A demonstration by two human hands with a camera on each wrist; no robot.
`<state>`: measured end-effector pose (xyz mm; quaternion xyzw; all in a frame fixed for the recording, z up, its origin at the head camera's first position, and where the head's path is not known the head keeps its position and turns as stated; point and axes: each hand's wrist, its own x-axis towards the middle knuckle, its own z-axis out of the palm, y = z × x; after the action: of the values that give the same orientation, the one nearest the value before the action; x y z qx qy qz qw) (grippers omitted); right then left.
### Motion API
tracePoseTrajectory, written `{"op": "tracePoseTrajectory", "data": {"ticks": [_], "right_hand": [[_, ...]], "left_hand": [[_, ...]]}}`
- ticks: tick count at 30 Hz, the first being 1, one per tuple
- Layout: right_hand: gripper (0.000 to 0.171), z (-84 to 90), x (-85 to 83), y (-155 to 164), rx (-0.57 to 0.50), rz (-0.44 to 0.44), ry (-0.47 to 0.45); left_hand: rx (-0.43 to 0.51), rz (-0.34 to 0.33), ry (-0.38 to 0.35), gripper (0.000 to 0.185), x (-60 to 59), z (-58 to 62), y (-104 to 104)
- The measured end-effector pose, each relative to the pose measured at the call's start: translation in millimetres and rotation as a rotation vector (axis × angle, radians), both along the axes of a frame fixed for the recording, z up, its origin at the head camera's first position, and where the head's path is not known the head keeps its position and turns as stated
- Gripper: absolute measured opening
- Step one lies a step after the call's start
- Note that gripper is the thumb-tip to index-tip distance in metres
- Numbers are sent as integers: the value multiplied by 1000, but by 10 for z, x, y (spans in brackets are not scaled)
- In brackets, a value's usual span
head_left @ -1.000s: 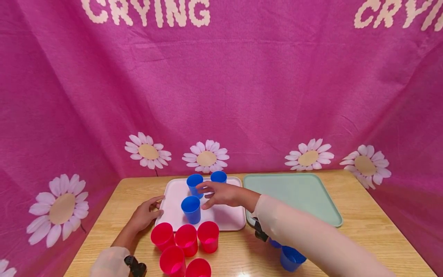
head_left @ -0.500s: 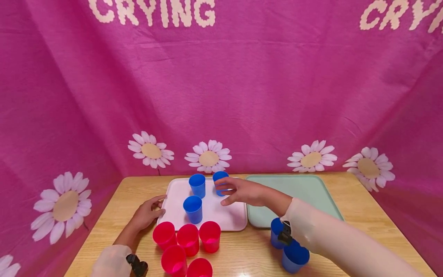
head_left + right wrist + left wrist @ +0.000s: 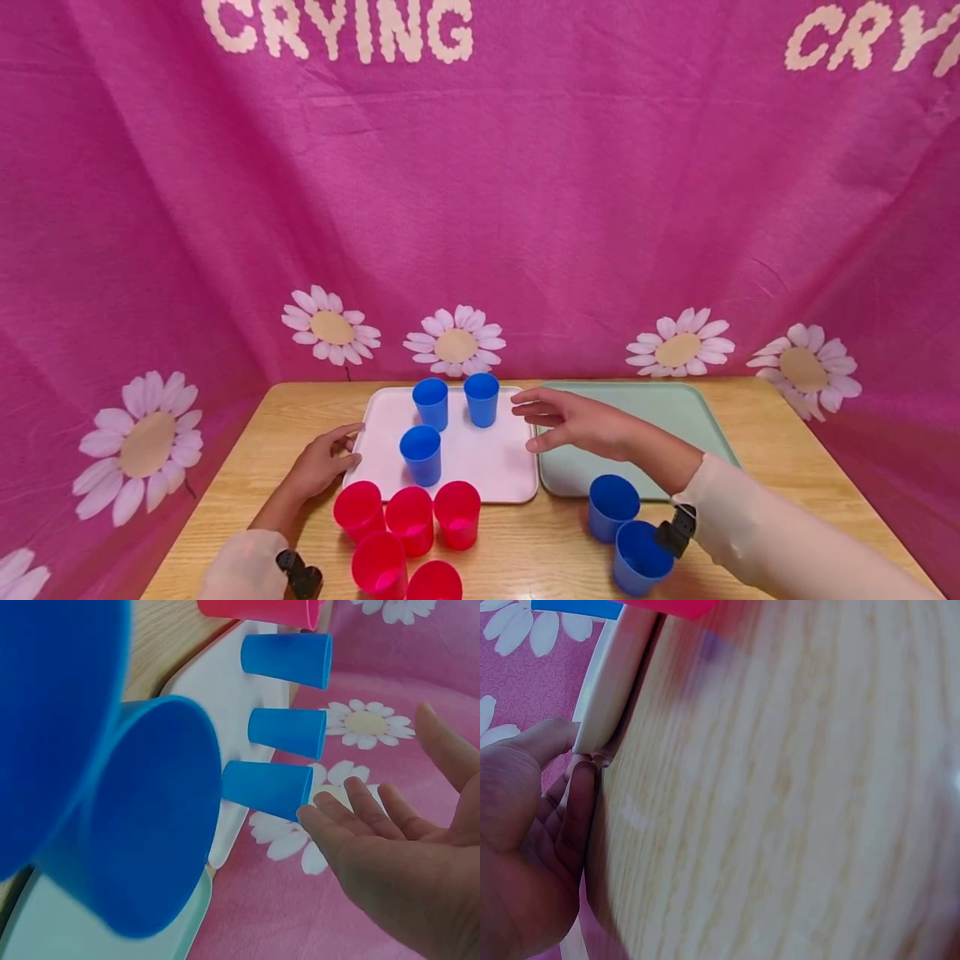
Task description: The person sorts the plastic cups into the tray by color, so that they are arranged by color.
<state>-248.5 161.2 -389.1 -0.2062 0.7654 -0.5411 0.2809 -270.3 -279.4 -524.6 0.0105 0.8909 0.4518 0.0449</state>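
Pulled back from the blue cups [image 3: 482,399], the right hand [image 3: 581,423] was kept open; the pink tray [image 3: 495,479] was steadied by the left hand [image 3: 324,462], fingers resting on its edge.

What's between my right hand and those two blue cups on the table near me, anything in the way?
Nothing visible blocks it. The right hand hovers open above the seam between the pink tray and green tray. The two blue cups stand on bare table just nearer you, below the wrist.
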Motion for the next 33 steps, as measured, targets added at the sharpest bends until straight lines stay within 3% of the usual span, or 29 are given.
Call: {"op": "tracePoseTrajectory", "data": {"ticks": [17, 24, 33], "right_hand": [[76, -138, 401, 534, 50, -85, 95], [79, -209, 573, 632, 115, -158, 156], [82, -345, 783, 729, 131, -227, 188]], "left_hand": [[6, 19, -23, 58, 29, 1, 14], [0, 12, -7, 57, -7, -24, -3], [-15, 6, 11, 56, 6, 40, 13]]}}
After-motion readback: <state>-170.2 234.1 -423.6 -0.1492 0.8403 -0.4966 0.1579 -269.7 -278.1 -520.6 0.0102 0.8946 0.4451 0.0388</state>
